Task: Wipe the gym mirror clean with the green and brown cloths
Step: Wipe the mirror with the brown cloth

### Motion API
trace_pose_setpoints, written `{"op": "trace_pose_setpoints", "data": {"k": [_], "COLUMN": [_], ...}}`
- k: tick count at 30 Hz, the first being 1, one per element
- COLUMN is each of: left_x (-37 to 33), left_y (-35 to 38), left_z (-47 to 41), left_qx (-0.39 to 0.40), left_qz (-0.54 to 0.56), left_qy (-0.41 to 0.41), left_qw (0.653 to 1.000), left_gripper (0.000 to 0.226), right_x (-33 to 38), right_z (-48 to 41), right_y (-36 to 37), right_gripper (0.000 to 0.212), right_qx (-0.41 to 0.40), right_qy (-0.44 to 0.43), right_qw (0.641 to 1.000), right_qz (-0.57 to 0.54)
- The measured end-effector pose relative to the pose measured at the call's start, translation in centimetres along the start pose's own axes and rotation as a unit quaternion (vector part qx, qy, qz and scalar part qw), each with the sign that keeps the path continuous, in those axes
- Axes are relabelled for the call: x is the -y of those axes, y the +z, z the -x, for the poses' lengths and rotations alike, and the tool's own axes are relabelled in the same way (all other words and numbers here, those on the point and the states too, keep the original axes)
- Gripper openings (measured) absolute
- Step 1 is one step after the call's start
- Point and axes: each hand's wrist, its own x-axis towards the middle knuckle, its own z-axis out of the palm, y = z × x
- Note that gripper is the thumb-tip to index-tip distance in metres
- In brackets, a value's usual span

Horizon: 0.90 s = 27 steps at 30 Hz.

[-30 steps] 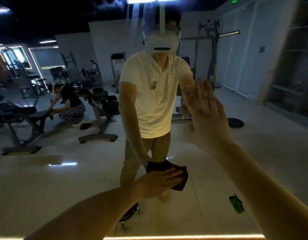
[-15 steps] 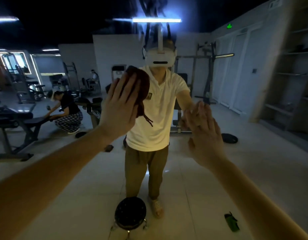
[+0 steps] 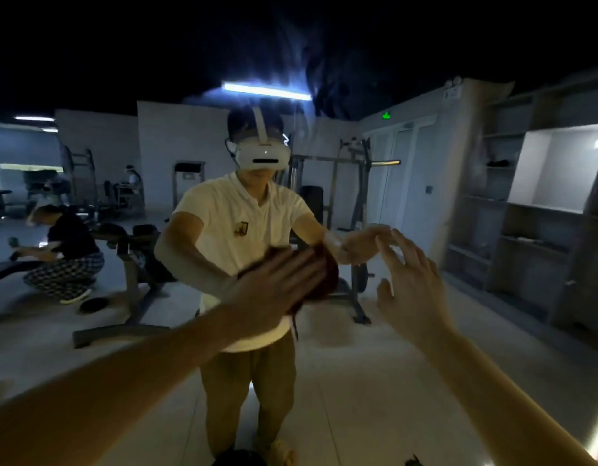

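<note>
The mirror (image 3: 425,381) fills my view. My left hand (image 3: 274,290) presses the brown cloth (image 3: 328,277) flat against the glass, fingers straight. My right hand (image 3: 412,294) hovers beside it, spread and empty. Risks: bare fingertips smear the glass; the ungripped cloth slips free.

The room is dim under a black ceiling (image 3: 122,45), lit by one tube light (image 3: 266,91). White walls (image 3: 176,136) rise from a pale tiled floor (image 3: 358,381). A rack (image 3: 349,183) stands at the floor's far edge. A bench (image 3: 129,264) sits toward its left edge, beside a crouching person (image 3: 67,260). On the right are doors (image 3: 402,176) under a green sign (image 3: 386,115), then shelves (image 3: 533,210). A window (image 3: 25,153) glows far left.
</note>
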Motion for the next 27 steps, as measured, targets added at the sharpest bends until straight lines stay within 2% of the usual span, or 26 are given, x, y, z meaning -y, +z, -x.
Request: {"op": "trace_pose_setpoints", "data": {"k": [2,3,5,7,9,11,13,15,16,18,19,20,22,24,27], "left_x": [5.9,9.0,14.7,17.4,16.1,11.5,5.1,0.6,-0.2,1.2,2.8,4.9,10.2,15.1,16.8], "left_y": [-3.5,-5.1,-7.6,-8.9,-8.4,-6.6,-3.8,-2.0,-1.9,-3.5,-4.6,-5.9,-8.5,-10.2,-10.5], "left_z": [-3.8,-5.8,-9.6,-12.3,-14.4,-15.4,-14.7,-12.9,-12.2,-11.9,-12.2,-12.6,-13.7,-15.1,-19.8], "left_qx": [-0.033,-0.055,-0.129,-0.171,-0.192,-0.177,-0.114,-0.047,-0.021,0.025,0.042,0.044,0.008,-0.034,-0.121], "left_qz": [-0.022,-0.035,-0.043,-0.036,-0.027,-0.008,-0.012,-0.020,-0.023,-0.054,-0.073,-0.089,-0.147,-0.178,-0.110], "left_qy": [-0.071,-0.133,-0.300,-0.415,-0.431,-0.403,-0.317,-0.203,-0.155,-0.082,-0.073,-0.092,-0.198,-0.345,-0.502], "left_qw": [0.997,0.989,0.944,0.893,0.881,0.898,0.941,0.978,0.987,0.995,0.994,0.991,0.969,0.921,0.850], "left_gripper": [0.087,0.084,0.072,0.064,0.063,0.068,0.075,0.073,0.074,0.081,0.086,0.089,0.080,0.069,0.070], "right_x": [0.6,0.9,1.3,1.4,1.2,0.4,-1.6,-3.6,-4.4,-5.4,-5.8,-6.2,-6.6,-7.0,-8.0], "right_z": [-2.2,-3.4,-5.5,-6.5,-6.5,-6.3,-7.1,-8.5,-9.2,-10.9,-12.0,-13.3,-15.7,-17.0,-17.6], "right_y": [-1.5,-2.3,-3.5,-4.0,-3.5,-2.9,-2.9,-3.7,-4.5,-6.4,-7.4,-8.1,-8.8,-8.1,-7.0], "right_gripper": [0.080,0.079,0.077,0.071,0.062,0.052,0.048,0.054,0.056,0.047,0.049,0.054,0.060,0.063,0.065], "right_qx": [-0.056,-0.081,-0.099,-0.098,-0.126,-0.168,-0.196,-0.210,-0.220,-0.254,-0.267,-0.275,-0.273,-0.263,-0.263], "right_qy": [-0.018,-0.031,-0.033,-0.037,-0.072,-0.113,-0.141,-0.155,-0.163,-0.177,-0.172,-0.156,-0.105,-0.081,-0.102], "right_qw": [0.998,0.996,0.994,0.993,0.986,0.974,0.966,0.962,0.959,0.949,0.946,0.947,0.956,0.961,0.959], "right_qz": [-0.010,-0.015,-0.023,-0.053,-0.083,-0.099,-0.097,-0.083,-0.075,-0.065,-0.059,-0.050,-0.024,-0.003,0.024]}}
